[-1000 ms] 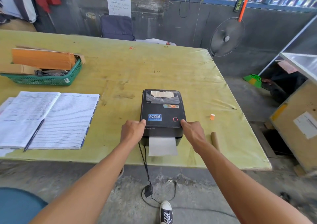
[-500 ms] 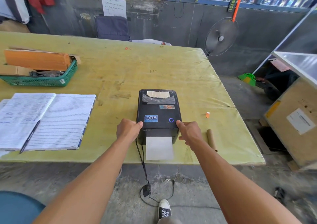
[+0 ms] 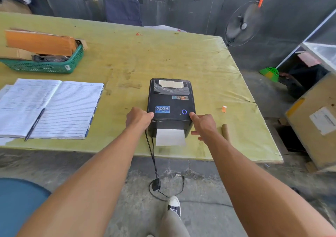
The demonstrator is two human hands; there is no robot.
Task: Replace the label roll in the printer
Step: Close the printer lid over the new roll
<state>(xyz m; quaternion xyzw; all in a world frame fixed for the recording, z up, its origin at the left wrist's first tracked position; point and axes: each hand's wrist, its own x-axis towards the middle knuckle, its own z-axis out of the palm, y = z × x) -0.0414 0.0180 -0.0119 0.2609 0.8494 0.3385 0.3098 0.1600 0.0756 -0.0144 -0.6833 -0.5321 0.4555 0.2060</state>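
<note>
A black label printer (image 3: 171, 102) stands near the front edge of the yellow-green table (image 3: 163, 55), lid down, a blue ring lit on its button. A white label strip (image 3: 170, 137) sticks out of its front slot. The roll inside shows dimly through the lid window. My left hand (image 3: 139, 118) grips the printer's front left corner, thumb on top and fingers curled at the side. My right hand (image 3: 204, 126) is at the front right corner, thumb touching the top edge, fingers spread and off the casing. A bare cardboard core (image 3: 225, 131) lies just right of that hand.
An open notebook (image 3: 54, 107) with a pen (image 3: 34, 125) lies to the left, a green basket (image 3: 45, 66) of cardboard behind it. A small orange scrap (image 3: 224, 109) sits right of the printer. The printer's cable (image 3: 153, 164) hangs to the floor. A large carton (image 3: 316, 120) stands right of the table.
The button ring has gone from red to blue. My right hand's fingers have opened and come off the printer's side. The left hand has stayed in place.
</note>
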